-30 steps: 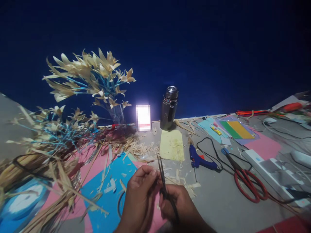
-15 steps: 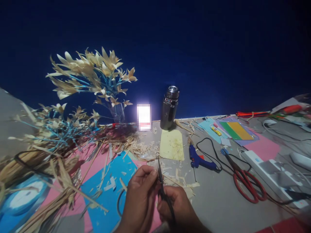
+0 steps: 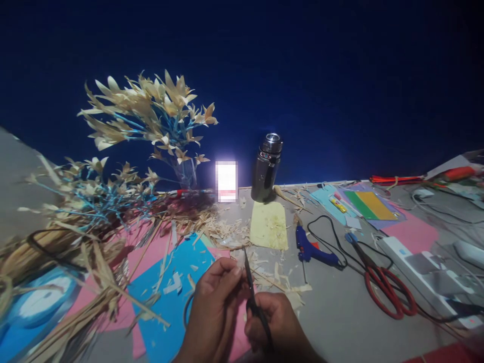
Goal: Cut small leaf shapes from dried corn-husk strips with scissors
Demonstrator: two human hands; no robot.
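My left hand point(image 3: 219, 297) is closed in a pinch on a small pale strip point(image 3: 241, 259), whose lower part the fingers hide. Beside it, my right hand point(image 3: 274, 317) grips a pair of dark scissors point(image 3: 252, 290). The blades point up and away from me, close to the fingertips of my left hand and the pale strip. Whether the blades touch the strip I cannot tell. Beneath both hands lie a blue sheet point(image 3: 166, 292) and a pink sheet point(image 3: 240, 338), strewn with scraps.
Behind my hands stand a steel flask point(image 3: 265, 171) and a yellow sheet point(image 3: 268, 227). To the right are a blue glue gun point(image 3: 312, 249), red-handled scissors point(image 3: 389, 292) and a white power strip point(image 3: 419, 267). Dried husks point(image 3: 102, 282) and pale flowers point(image 3: 162, 116) fill the left.
The view has shifted slightly, so the table things appear a little further right. Both hands keep their grips; the scissor blades sit slightly further from the left fingertips.
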